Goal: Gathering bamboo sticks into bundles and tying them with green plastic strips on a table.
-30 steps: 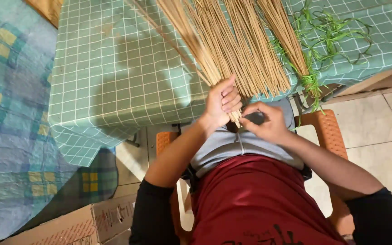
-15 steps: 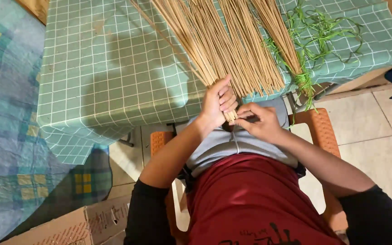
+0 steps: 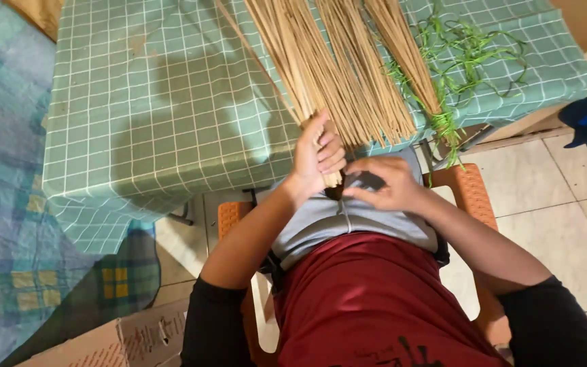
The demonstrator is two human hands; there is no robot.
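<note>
Stick bundle (image 3: 321, 81) clenched at near tabletop (image 3: 137, 136) edge by left hand (image 3: 317, 153); right hand (image 3: 385, 183) fingers closed on dark tool (image 3: 365, 180). Bundle best kept tight, ends aligned.

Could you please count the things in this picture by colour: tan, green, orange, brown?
Tan: 1, stick bundle, gripped by the left hand
Green: 2, checked cloth; leaf strips
Orange: 1, stool
Brown: 1, cardboard box
Dark item under the right hand: colour unclear, not counted
Total: 5
</note>
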